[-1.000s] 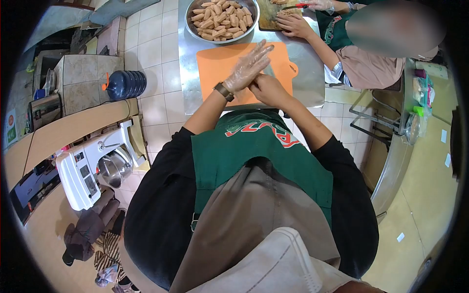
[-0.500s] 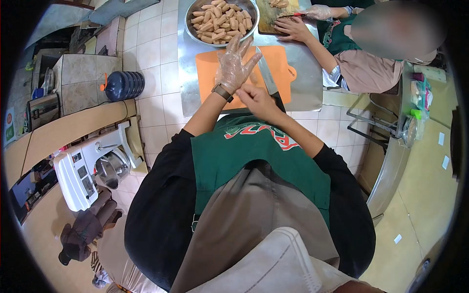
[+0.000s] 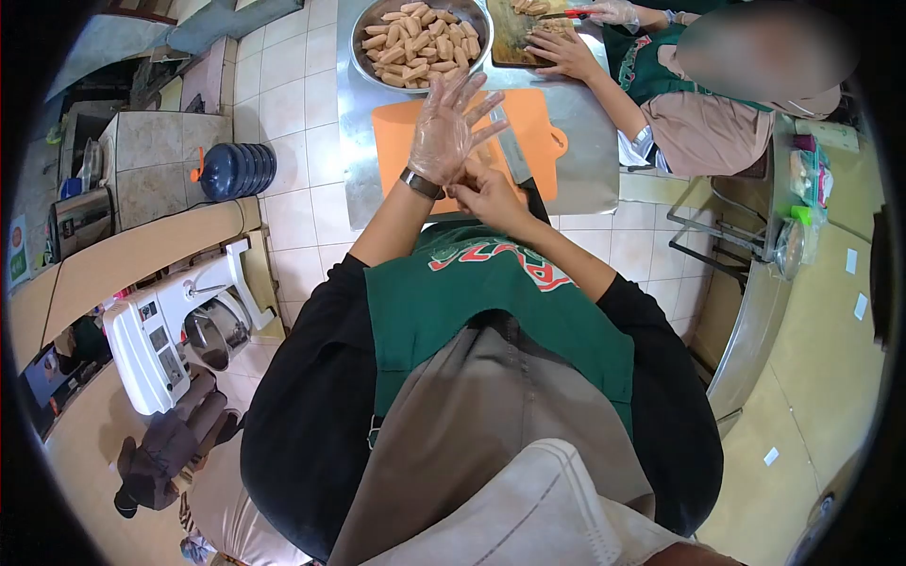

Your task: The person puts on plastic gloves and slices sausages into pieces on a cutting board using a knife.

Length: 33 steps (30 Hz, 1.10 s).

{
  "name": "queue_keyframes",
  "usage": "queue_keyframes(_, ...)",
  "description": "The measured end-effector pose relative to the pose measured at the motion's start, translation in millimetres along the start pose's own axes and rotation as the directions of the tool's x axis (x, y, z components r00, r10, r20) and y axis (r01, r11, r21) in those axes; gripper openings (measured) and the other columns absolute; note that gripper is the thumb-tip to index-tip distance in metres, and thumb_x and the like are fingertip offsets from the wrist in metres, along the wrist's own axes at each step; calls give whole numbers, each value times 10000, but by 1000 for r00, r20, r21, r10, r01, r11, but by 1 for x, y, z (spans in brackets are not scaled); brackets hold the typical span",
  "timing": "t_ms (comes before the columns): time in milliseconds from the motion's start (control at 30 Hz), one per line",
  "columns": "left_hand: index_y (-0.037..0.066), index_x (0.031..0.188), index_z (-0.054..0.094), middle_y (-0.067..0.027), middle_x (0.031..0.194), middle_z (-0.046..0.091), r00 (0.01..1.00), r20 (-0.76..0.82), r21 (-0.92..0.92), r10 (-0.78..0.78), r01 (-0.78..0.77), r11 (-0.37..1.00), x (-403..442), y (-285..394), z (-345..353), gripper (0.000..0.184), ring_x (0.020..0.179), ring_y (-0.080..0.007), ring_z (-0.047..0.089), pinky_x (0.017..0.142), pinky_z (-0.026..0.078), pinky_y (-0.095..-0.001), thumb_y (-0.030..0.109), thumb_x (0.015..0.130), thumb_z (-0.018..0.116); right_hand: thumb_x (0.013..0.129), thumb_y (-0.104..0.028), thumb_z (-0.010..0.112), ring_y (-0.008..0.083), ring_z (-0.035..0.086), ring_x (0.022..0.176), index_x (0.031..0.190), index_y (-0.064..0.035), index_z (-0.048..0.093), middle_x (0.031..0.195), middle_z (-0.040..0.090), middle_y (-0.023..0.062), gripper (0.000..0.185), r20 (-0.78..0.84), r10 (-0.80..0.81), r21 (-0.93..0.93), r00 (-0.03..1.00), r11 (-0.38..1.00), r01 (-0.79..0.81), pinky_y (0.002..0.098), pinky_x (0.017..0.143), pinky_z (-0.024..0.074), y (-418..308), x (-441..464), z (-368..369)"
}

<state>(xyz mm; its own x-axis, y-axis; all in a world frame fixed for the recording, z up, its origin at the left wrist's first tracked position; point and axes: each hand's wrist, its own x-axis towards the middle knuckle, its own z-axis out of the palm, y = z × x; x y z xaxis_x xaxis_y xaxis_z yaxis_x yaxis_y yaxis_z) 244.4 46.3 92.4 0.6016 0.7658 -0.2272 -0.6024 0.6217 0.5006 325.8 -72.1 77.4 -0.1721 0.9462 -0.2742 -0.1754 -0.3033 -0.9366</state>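
Observation:
My left hand (image 3: 442, 141) wears a clear plastic glove, its fingers spread above an orange cutting board (image 3: 543, 118). A dark watch (image 3: 422, 184) sits on that wrist. Beside it my right hand (image 3: 491, 200), bare, pinches the cuff of the glove near the base of the left palm. A large knife (image 3: 511, 149) lies on the board to the right of my left hand, its black handle pointing towards me, partly behind my right forearm. Just beyond the board stands a metal bowl (image 3: 357, 58) heaped with light brown, finger-shaped food pieces (image 3: 420, 42).
Across the metal table (image 3: 590, 189), a co-worker's gloved hand (image 3: 612, 11) holds a red-handled knife over a wooden board (image 3: 514, 49); the other hand (image 3: 566, 55) rests there. A blue water jug (image 3: 238, 172) and a white stand mixer (image 3: 151, 349) are at left, with another person below.
The fingers of my left hand have spread wider and turned upward. My right hand has moved slightly left, against the glove's cuff. The co-worker's knife has shifted a little.

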Motion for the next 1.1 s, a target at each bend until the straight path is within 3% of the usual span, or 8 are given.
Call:
queue_keyframes(167, 70, 1299, 501, -113, 1219, 578, 993, -112, 489, -41, 91, 868, -4, -11, -15, 468, 1024, -202, 603, 796, 499, -331, 325, 914, 575, 860, -53, 580, 99, 546, 685, 864, -18, 575, 820, 589, 50, 35, 143, 92, -126, 985, 989, -74, 272, 613, 453, 6, -12, -9)
queue_keyframes(233, 11, 1151, 613, -75, 980, 669, 989, -88, 885, 119, 23, 466, 1, -22, -43, 339, 771, -140, 646, 664, 517, -256, 198, 869, 642, 856, -81, 592, 126, 549, 695, 922, -23, 583, 861, 581, 58, 88, 7, -44, -333, 999, 942, 44, 274, 606, 454, 28, -14, -26)
queue_keyframes(333, 0, 1047, 663, -63, 828, 687, 935, -300, 800, 191, 137, 585, 1, -41, -78, 273, 668, -130, 646, 568, 514, -242, 156, 824, 682, 811, -175, 652, 250, 577, 766, 1066, -27, 567, 900, 555, 112, 307, -367, -364, -765, 856, 641, -55, 347, 672, 478, 53, -12, -61)
queue_keyframes(433, -9, 1070, 649, -81, 894, 670, 907, -414, 757, 72, 300, 581, 0, -61, -93, 320, 723, -141, 644, 592, 528, -252, 184, 820, 700, 795, -199, 644, 325, 572, 948, 1125, -54, 543, 969, 565, 137, 375, -435, -444, -886, 784, 366, -285, 441, 777, 472, 60, -9, -82)
queue_keyframes(700, -16, 988, 665, -81, 834, 677, 932, -280, 930, 231, 203, 306, 9, -100, -102, 310, 777, -154, 646, 682, 529, -267, 126, 726, 751, 843, -253, 601, 358, 592, 909, 1065, -62, 495, 953, 586, 192, 311, -514, -198, -791, 835, 487, -371, 481, 734, 473, 90, 1, -92)
queue_keyframes(800, -19, 971, 662, -72, 813, 669, 917, -295, 920, 267, 196, 340, 10, -104, -97, 294, 764, -143, 643, 671, 524, -257, 123, 725, 737, 909, -259, 503, 383, 619, 770, 1031, -66, 471, 839, 615, 201, 231, -496, -140, -799, 857, 461, -387, 506, 666, 478, 80, -8, -87)
queue_keyframes(867, -20, 965, 658, -61, 787, 656, 899, -390, 805, 197, 229, 547, 15, -113, -107, 285, 704, -135, 638, 628, 521, -251, 126, 731, 726, 939, -256, 449, 396, 625, 684, 1019, -68, 460, 761, 629, 199, 205, -498, -109, -786, 860, 476, -395, 520, 626, 478, 73, -15, -78)
queue_keyframes(1100, -14, 994, 649, -51, 745, 642, 899, -405, 789, 166, 252, 560, 17, -117, -97, 278, 584, -119, 619, 526, 500, -240, 125, 760, 709, 960, -263, 408, 404, 616, 574, 1001, -74, 425, 619, 615, 195, 195, -420, -142, -857, 897, 386, -340, 534, 541, 465, 75, -27, -70)
